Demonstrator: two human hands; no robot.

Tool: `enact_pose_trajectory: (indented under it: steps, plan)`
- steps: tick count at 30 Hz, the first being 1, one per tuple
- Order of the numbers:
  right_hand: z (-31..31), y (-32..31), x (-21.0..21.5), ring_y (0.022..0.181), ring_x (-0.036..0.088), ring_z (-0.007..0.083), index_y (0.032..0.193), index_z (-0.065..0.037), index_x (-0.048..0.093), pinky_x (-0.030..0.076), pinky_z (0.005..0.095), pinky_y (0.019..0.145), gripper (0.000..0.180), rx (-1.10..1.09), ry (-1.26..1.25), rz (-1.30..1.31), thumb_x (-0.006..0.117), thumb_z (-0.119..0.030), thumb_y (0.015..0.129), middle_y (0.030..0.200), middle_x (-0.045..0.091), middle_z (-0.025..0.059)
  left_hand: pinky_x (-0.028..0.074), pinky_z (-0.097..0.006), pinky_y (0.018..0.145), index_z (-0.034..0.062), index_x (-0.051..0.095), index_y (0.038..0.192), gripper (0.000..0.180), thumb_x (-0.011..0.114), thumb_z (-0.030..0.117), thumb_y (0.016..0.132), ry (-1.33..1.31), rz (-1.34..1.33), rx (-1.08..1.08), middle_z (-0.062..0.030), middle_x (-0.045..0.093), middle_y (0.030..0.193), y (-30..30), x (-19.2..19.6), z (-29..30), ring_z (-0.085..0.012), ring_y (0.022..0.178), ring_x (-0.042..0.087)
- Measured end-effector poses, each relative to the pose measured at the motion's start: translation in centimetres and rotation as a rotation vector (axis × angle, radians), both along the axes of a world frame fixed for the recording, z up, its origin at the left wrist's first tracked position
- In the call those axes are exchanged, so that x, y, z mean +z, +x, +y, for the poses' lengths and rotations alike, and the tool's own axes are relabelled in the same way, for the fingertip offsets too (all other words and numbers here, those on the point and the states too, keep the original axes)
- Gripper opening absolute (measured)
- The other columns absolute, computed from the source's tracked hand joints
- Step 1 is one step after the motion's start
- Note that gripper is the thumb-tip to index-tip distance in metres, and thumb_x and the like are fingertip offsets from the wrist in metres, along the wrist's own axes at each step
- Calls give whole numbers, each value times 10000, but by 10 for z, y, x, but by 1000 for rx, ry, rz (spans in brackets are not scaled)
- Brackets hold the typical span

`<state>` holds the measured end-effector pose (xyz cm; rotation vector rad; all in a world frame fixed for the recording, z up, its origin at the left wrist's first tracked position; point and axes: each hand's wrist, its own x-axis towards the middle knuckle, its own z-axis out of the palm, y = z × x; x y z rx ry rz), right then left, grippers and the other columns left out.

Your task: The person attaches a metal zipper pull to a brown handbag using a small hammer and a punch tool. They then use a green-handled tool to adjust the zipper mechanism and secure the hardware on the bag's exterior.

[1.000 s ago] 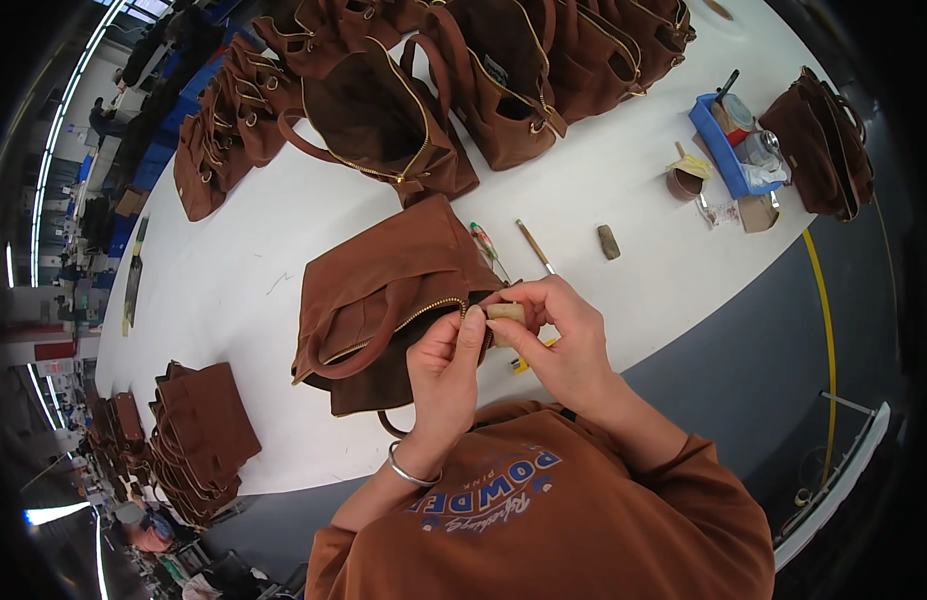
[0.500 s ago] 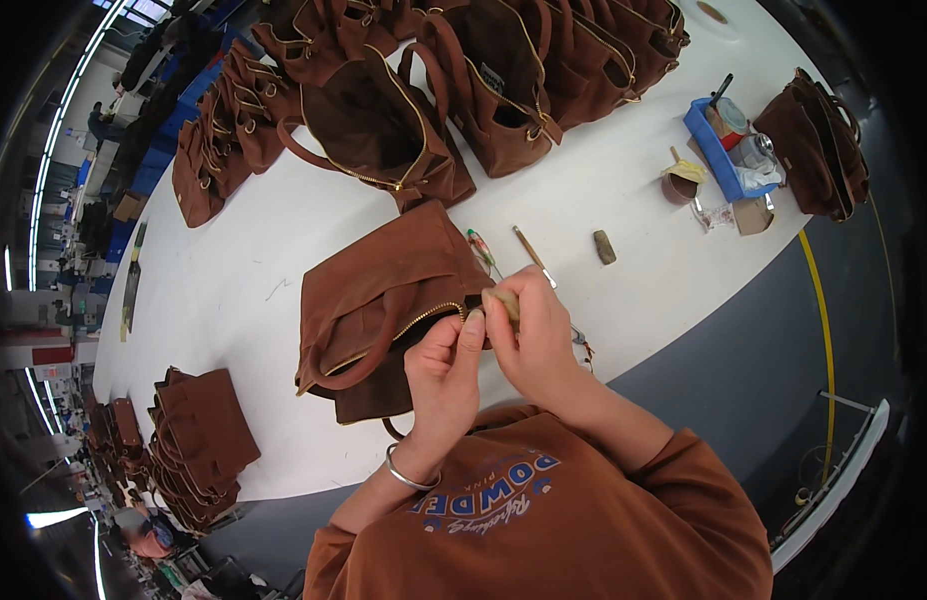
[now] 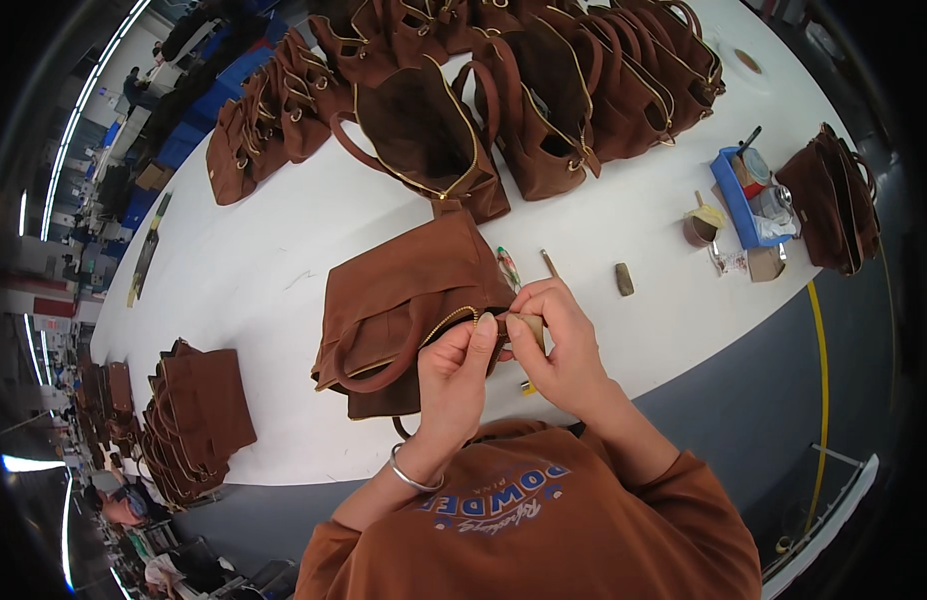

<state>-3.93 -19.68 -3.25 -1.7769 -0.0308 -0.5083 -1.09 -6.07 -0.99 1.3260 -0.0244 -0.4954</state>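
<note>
A brown handbag lies on its side on the white table in front of me, its gold zipper partly open. My left hand is closed, thumb and fingers pinching the bag's edge at the zipper end. Right beside it, my right hand is closed on a small tan piece, whose kind I cannot make out, held against the same corner. The exact spot between my fingertips is hidden. A slim tool with a green and red handle and a thin stick lie just beyond my right hand.
Several open brown handbags stand along the far side of the white table. More are stacked at the left. To the right are a dark block, a small pot, a blue tray and another bag.
The whole view has shifted, so the table's things appear further right. Both hands stay at the bag's corner; the right hand has turned slightly, showing more of the tan piece.
</note>
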Motion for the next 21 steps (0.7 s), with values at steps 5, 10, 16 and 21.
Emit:
enact_pose_trajectory:
  steps: [5,10,16,21]
  plan:
    - [9,9,-2,710,579,301,948,-9,474,479,357,605,121,-133,-225,138,550,-103,949,851,561,159,483,-216,730,-23,683,958,288,546,225,1007,22,-22,-67,12,645,821,-1,-4,8,-33,750,539]
    - [-2,17,3,664,611,194,945,-9,466,482,336,579,140,-12,286,319,510,-137,983,814,617,118,482,-224,740,-13,684,994,307,532,253,1012,21,-20,-33,-3,672,859,-11,2,7,-34,783,564]
    - [11,0,21,714,559,193,973,-3,469,464,325,665,109,60,-17,98,515,-101,969,815,568,128,489,-230,749,0,690,1014,284,522,229,1015,-53,-40,5,-9,681,890,-10,0,18,-39,815,573]
    - [34,-3,6,718,534,271,978,3,472,442,395,653,127,-97,-240,96,510,-118,973,806,519,164,449,-228,653,-12,654,879,266,541,196,1000,-33,-196,24,35,612,798,-17,-18,24,-34,749,508]
